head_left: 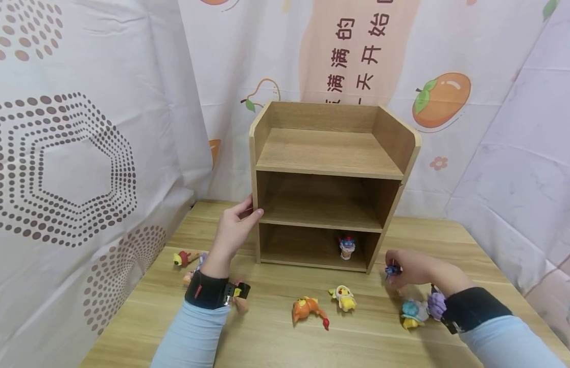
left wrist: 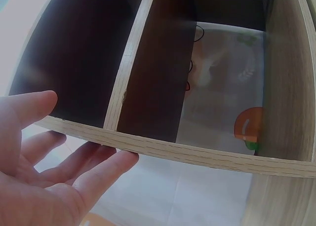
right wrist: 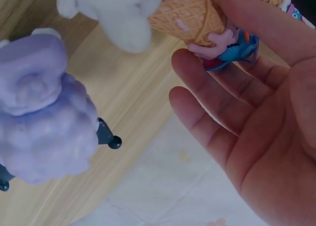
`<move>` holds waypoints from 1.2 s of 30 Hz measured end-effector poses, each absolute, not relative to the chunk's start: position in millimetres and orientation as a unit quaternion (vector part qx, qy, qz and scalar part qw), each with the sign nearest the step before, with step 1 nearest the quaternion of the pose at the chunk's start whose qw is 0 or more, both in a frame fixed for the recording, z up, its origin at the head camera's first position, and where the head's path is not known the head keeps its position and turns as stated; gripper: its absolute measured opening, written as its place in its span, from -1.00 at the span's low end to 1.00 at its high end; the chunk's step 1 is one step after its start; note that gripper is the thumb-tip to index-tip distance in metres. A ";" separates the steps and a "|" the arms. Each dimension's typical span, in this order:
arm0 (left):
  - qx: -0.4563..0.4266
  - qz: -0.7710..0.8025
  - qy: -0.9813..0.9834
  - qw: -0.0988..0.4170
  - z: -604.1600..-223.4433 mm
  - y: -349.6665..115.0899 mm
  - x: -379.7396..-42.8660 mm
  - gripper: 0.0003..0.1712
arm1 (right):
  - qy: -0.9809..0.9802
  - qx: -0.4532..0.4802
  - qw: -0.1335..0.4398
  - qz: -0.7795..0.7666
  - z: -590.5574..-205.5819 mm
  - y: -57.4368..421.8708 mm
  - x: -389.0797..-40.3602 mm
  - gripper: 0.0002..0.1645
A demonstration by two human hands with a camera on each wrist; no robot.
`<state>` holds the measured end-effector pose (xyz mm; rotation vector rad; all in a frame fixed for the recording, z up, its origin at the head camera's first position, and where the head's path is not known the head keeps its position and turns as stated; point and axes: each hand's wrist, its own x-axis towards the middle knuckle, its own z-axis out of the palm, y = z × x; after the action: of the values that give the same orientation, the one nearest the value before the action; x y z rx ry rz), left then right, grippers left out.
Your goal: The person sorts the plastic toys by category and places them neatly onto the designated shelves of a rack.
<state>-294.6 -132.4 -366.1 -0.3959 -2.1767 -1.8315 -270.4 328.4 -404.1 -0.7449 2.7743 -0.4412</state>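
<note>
A person's left hand [head_left: 233,229] is holding the left side wall of a wooden shelf [head_left: 318,149], the thumb lying against the front edge and the fingers reaching along the outer face. The right hand [head_left: 413,267] is pinching a toy ice-cream cone [right wrist: 195,19] with a blue figure on its top, holding it low near the table [head_left: 358,347], just to the right of the shelf's foot; whether the cone is touching the wood cannot be told. Another small toy [head_left: 347,249], blue and red at its top, is standing upright in the lowest compartment, toward the right wall. On the table in front of the shelf, an orange toy [head_left: 306,308] is lying on its side, and a yellow-and-white toy [head_left: 343,298] is lying near it, slightly farther back. Beside the right wrist, a purple sheep [head_left: 436,305] is resting next to a turquoise-and-yellow toy [head_left: 411,314]. On the far left, a red-and-yellow toy [head_left: 184,258] is lying near more toys that the left forearm is partly hiding. Behind the shelf, a printed cloth [head_left: 285,46] is hanging.
</note>
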 end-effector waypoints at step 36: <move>-0.128 -0.619 -0.763 0.135 -362.7 -132.7 -291.8 -0.35 | 0.937 -0.304 0.007 -0.171 -380.9 314.3 -246.8 -0.64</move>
<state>-291.8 -132.7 -362.7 -0.3708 -2.2090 -1.7941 -246.8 314.3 -380.9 -0.9497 2.9309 -0.5346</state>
